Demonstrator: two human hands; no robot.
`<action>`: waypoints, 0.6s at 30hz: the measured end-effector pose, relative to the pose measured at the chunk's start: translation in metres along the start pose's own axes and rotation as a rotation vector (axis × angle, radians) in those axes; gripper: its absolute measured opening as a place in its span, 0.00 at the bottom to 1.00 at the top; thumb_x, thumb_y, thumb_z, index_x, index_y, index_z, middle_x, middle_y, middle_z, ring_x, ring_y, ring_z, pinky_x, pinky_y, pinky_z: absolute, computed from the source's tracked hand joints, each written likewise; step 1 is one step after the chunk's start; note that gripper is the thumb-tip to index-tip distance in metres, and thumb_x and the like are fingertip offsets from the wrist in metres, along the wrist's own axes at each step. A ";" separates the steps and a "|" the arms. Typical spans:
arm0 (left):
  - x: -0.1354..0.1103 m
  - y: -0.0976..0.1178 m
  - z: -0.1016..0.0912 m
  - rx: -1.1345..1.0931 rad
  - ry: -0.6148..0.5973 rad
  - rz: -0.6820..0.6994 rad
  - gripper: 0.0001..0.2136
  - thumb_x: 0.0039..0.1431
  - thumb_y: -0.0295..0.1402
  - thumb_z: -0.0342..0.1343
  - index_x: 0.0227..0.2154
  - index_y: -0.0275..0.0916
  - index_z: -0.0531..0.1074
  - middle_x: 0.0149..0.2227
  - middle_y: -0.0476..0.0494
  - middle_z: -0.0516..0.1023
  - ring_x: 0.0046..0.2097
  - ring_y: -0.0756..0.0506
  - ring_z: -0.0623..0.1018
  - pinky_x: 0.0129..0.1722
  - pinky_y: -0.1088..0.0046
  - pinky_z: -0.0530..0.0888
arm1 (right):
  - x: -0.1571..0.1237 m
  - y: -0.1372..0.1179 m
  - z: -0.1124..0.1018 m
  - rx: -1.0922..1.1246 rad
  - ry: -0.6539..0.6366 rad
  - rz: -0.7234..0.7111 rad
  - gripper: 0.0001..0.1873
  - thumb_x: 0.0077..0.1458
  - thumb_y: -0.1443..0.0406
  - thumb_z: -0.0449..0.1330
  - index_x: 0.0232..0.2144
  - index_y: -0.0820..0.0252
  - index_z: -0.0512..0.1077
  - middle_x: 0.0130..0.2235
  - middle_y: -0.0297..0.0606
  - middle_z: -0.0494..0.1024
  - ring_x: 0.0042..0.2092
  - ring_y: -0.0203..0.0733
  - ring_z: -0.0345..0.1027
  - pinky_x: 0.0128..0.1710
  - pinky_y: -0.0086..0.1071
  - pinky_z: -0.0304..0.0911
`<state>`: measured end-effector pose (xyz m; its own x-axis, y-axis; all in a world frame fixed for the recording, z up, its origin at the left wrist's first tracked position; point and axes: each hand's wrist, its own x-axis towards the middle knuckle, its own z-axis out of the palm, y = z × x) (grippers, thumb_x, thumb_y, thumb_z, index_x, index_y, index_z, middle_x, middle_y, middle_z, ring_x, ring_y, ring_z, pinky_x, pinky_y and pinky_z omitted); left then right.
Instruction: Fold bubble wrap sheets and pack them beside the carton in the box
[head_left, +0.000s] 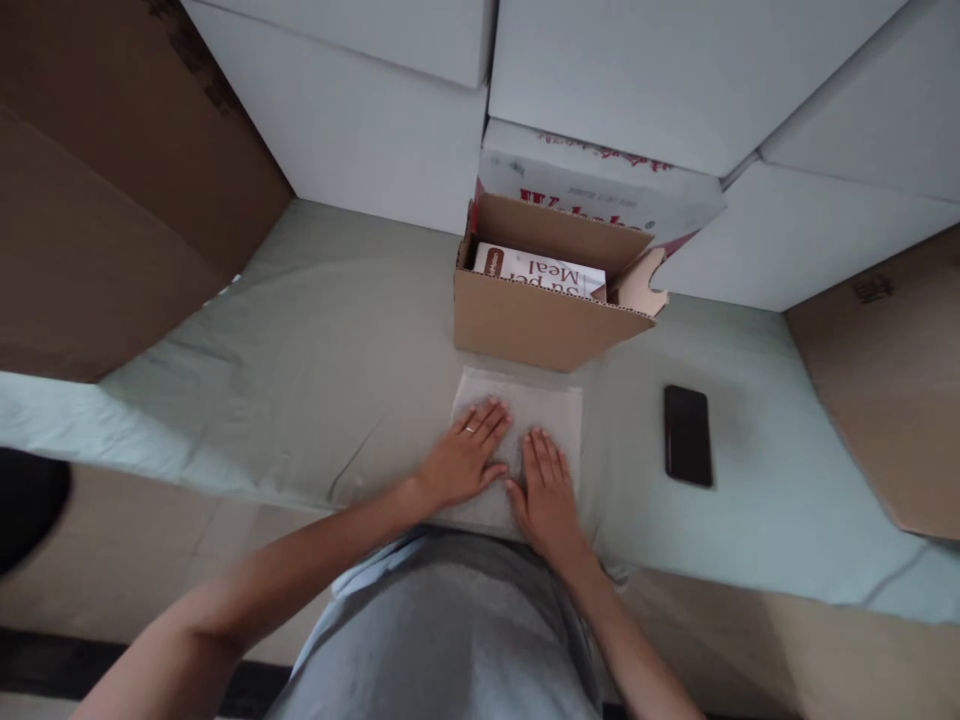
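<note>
Left hand (pixel 466 458) and right hand (pixel 550 495) spread open on pale sheet (pixel 529 408)

Both rest palms-down, gripping nothing. Beneath them, the sheet looks already flat; just beyond, a cardboard box (pixel 525 322) holding a printed carton (pixel 541 270) is still open.

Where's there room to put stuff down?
Bare cloth: left, between the open carton and big brown box; right, between the phone and other brown box. Crowded: the middle, with left hand and right hand on the flat sheet by the carton.

On the green-covered table (pixel 352 290) lie a flat sheet (pixel 519 388), open carton (pixel 529 320), phone (pixel 688 437) and white boxes (pixel 375 125).
</note>
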<state>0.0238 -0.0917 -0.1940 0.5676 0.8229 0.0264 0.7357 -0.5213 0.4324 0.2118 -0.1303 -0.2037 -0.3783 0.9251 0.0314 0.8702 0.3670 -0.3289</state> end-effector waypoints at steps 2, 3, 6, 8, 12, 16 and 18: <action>-0.004 -0.009 0.001 0.045 0.038 -0.073 0.32 0.62 0.43 0.47 0.63 0.26 0.49 0.66 0.27 0.48 0.67 0.35 0.46 0.64 0.53 0.49 | -0.001 0.007 -0.001 -0.028 0.020 0.043 0.33 0.62 0.59 0.47 0.65 0.65 0.44 0.66 0.52 0.51 0.67 0.51 0.40 0.62 0.52 0.46; -0.006 -0.012 0.002 0.071 0.061 -0.094 0.32 0.63 0.42 0.47 0.62 0.25 0.49 0.66 0.26 0.48 0.68 0.34 0.45 0.64 0.53 0.49 | -0.002 0.010 -0.002 -0.035 0.029 0.049 0.33 0.62 0.59 0.47 0.65 0.64 0.44 0.66 0.52 0.51 0.67 0.51 0.40 0.62 0.53 0.46; 0.000 -0.012 0.002 0.114 0.052 -0.003 0.25 0.65 0.35 0.43 0.62 0.28 0.51 0.66 0.30 0.50 0.68 0.38 0.44 0.64 0.56 0.50 | 0.003 0.012 -0.005 -0.027 0.017 -0.023 0.33 0.62 0.60 0.47 0.65 0.64 0.43 0.66 0.50 0.51 0.67 0.51 0.39 0.63 0.53 0.45; 0.007 -0.012 0.000 0.108 0.012 0.070 0.24 0.65 0.33 0.43 0.62 0.30 0.51 0.66 0.33 0.52 0.68 0.40 0.46 0.64 0.58 0.51 | 0.008 0.013 -0.005 -0.003 -0.013 -0.098 0.33 0.62 0.60 0.48 0.65 0.63 0.44 0.66 0.49 0.52 0.67 0.50 0.41 0.63 0.53 0.45; -0.005 -0.021 -0.013 0.042 -0.028 0.133 0.23 0.64 0.37 0.45 0.58 0.29 0.58 0.64 0.30 0.55 0.67 0.38 0.49 0.63 0.57 0.54 | 0.006 0.028 -0.009 0.092 0.001 -0.138 0.30 0.62 0.62 0.48 0.64 0.60 0.47 0.65 0.47 0.54 0.66 0.48 0.44 0.62 0.51 0.50; -0.045 -0.022 -0.025 -0.086 -0.166 0.363 0.29 0.58 0.47 0.52 0.57 0.33 0.61 0.62 0.32 0.60 0.65 0.37 0.56 0.62 0.59 0.58 | -0.001 0.038 -0.013 0.175 0.019 -0.141 0.28 0.62 0.64 0.49 0.63 0.59 0.52 0.65 0.47 0.55 0.67 0.48 0.43 0.62 0.52 0.51; -0.058 -0.019 -0.026 -0.091 -0.170 0.336 0.27 0.58 0.44 0.54 0.57 0.34 0.61 0.61 0.33 0.62 0.64 0.37 0.59 0.61 0.57 0.59 | 0.001 0.035 -0.016 0.209 0.004 -0.147 0.27 0.62 0.64 0.48 0.62 0.58 0.52 0.65 0.47 0.55 0.67 0.48 0.43 0.62 0.52 0.51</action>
<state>-0.0329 -0.1231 -0.1802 0.8303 0.5563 0.0334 0.4669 -0.7270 0.5035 0.2471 -0.1153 -0.2001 -0.4947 0.8637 0.0966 0.7216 0.4701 -0.5083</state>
